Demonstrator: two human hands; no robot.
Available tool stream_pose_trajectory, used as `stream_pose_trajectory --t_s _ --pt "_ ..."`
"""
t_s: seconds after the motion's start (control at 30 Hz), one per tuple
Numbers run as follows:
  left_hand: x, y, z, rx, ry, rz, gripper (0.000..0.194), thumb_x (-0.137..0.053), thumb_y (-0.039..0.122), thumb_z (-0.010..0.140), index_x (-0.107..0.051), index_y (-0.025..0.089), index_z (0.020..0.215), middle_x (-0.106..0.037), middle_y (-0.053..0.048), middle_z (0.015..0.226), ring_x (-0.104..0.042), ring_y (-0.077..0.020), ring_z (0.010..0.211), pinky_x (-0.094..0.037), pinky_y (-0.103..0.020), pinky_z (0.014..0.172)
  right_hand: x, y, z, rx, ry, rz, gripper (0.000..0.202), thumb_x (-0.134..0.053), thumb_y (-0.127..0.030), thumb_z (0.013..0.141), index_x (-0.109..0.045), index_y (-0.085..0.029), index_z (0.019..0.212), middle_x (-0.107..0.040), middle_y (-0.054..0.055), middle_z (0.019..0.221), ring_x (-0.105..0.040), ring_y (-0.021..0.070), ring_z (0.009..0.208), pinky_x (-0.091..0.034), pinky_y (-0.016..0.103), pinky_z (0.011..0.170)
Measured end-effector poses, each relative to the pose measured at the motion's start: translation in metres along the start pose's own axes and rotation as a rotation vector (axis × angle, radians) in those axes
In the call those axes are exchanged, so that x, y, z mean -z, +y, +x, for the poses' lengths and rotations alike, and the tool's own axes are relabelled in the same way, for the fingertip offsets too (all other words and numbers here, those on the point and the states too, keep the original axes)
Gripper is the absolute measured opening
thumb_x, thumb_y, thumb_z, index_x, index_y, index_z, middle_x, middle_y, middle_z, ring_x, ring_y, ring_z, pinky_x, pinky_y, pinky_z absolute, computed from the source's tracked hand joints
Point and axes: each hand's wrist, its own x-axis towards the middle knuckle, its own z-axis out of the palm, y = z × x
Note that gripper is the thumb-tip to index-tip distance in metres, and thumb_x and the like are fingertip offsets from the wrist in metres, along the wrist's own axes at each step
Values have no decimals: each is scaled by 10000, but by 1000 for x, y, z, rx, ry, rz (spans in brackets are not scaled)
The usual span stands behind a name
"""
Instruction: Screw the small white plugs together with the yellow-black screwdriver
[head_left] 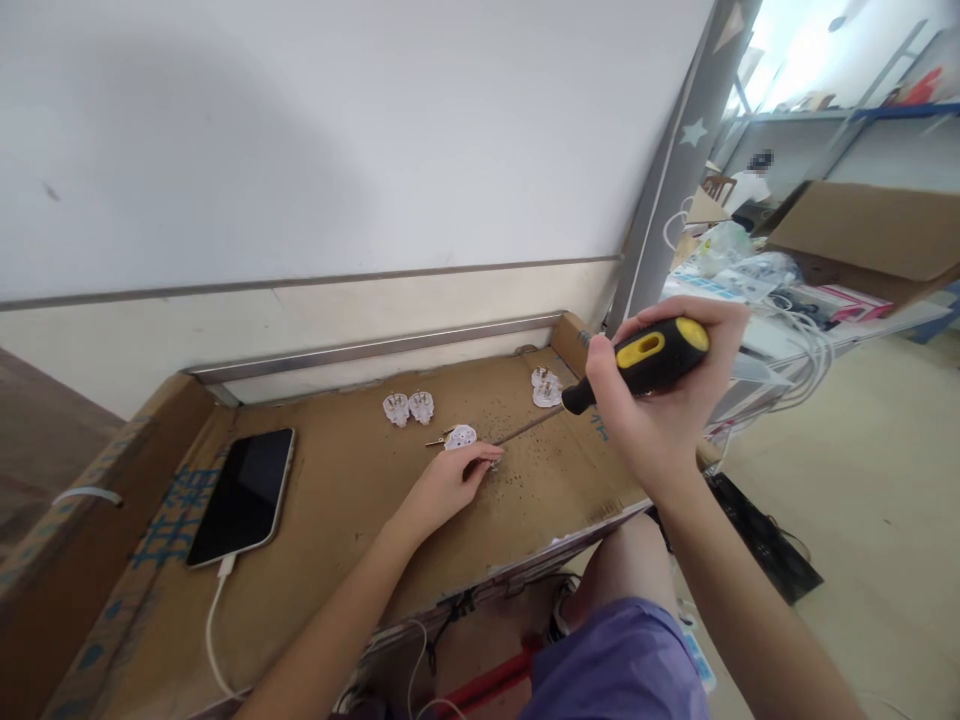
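Note:
My right hand point(664, 400) is wrapped round the black and yellow handle of a screwdriver point(637, 362). Its shaft slants down left, and the tip is beside the fingertips of my left hand point(450, 485). Those fingers are pinched on something small, mostly hidden. Touching or close behind them lies a white plug part point(460, 437) with brass-coloured pins on its left. Two more white plug parts point(409, 407) sit side by side farther back on the cardboard. Near the back right corner is another small group of white parts point(546, 387). Small dark specks, perhaps screws, are scattered around the screwdriver's shaft.
A phone point(244, 497) with a white cable lies at the left on the cardboard-lined bench point(337, 510). Raised cardboard edges and a metal bar border it. At the right are white cables, plastic bags and an open cardboard box point(862, 230). A person sits in the background.

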Motion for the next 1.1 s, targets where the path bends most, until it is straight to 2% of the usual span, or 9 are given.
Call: stream_pose_trajectory --t_s 0.23,0.5,0.83,0.97,1.1 --pt "5 2 2 -24 30 128 194 -534 184 839 -661 230 978 -707 -23 996 -644 -181 915 -490 -338 877 -1 0 -1 -3 -4 8 354 -642 -81 669 -446 -234 921 -443 -28 822 -507 106 659 -435 285 620" --pt "2 0 3 16 23 3 196 -516 188 859 -641 211 1009 -710 -19 967 -661 -156 873 -508 -294 846 1 1 -1 -3 -14 7 361 -650 -93 666 -444 -233 927 -438 -15 863 -513 113 684 -436 299 636" --pt "-2 0 3 18 -10 -30 215 -487 193 869 -636 223 1021 -701 -17 1020 -659 -153 892 -514 -288 836 -1 0 1 6 -15 27 348 -650 -100 671 -448 -233 921 -434 -25 828 -506 111 664 -431 293 619" --pt "0 1 3 -23 14 77 206 -525 181 845 -648 235 1002 -712 -14 982 -659 -169 877 -498 -318 847 -1 -1 -1 -6 -25 10 347 -648 -115 678 -443 -238 929 -437 -21 851 -507 111 677 -435 297 629" --pt "3 3 4 4 31 166 208 -585 199 815 -644 247 1008 -722 -5 927 -642 -198 915 -454 -365 889 -2 1 -2 -6 -36 -4 358 -648 -122 678 -439 -242 942 -434 -8 886 -516 120 705 -444 315 654"
